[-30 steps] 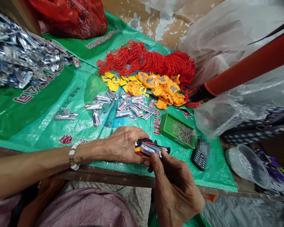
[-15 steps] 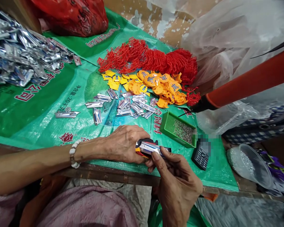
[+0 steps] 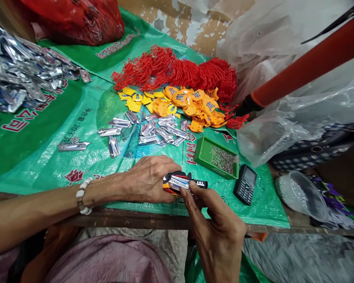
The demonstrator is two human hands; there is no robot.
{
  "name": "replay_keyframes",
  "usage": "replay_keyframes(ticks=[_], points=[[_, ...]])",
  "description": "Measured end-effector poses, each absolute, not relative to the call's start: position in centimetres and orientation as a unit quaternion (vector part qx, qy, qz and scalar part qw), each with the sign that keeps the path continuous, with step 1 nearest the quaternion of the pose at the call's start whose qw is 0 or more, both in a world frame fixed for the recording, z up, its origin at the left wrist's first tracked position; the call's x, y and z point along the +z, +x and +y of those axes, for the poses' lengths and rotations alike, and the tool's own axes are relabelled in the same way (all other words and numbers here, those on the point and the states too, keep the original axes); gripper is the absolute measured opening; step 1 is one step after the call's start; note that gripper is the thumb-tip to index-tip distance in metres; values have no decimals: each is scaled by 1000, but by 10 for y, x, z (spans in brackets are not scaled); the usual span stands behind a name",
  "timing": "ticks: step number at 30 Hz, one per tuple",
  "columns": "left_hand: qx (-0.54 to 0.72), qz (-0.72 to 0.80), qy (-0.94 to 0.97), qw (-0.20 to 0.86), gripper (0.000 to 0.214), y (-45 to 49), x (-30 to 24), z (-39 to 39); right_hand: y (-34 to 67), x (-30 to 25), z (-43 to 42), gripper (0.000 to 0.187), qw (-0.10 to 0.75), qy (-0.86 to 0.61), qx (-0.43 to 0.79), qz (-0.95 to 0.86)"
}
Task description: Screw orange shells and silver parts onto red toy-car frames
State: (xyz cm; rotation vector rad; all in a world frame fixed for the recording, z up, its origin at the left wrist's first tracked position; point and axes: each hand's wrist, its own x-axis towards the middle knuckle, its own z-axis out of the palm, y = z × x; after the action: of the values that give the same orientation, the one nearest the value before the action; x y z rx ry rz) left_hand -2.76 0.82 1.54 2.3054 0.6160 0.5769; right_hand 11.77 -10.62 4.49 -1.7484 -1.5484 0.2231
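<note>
Silver pile (image 3: 20, 74): heap of shiny strips, far left on the green sheet (image 3: 35, 161). Glossy, so probably a bit slidey against each other.
Loose silver strips (image 3: 148, 128): spread beyond the hands. Guessing light and fairly stiff; I'd pick one up by its long edges.
Left hand (image 3: 147, 181): wrapped round the left end of the piece, back of the hand up. Can't see the undersides of the fingers.
Black-and-orange piece (image 3: 178, 173): up between the two hands, near the table's front edge. Looks like hard plastic, light imo, not squishy. Thick left end seems the best grip; I'd go easy on the narrow black right end.
Silver plate (image 3: 176, 182): lying along the piece's upper face. Slick and thin-looking, might skid or scratch, so hold it by the edges.
Right hand (image 3: 218, 222): thumb and forefinger pinching the plate's right end.
Green tray (image 3: 199, 151): tiny metal bits inside, probably fiddly, fingertips only.
</note>
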Motion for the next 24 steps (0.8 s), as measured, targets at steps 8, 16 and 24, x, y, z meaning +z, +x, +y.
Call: replay_keyframes(ticks=[8,16,24], points=[[229,230,890,321,35,-28,14,9,133,62,-99,35,157,-637,-93,-749],[239,216,893,314,34,-28,16,11,147,72,-90,28,84,-579,-90,-806],[233,225,887,329,32,-27,15,10,158,73,-86,34,73,-508,-76,-855]])
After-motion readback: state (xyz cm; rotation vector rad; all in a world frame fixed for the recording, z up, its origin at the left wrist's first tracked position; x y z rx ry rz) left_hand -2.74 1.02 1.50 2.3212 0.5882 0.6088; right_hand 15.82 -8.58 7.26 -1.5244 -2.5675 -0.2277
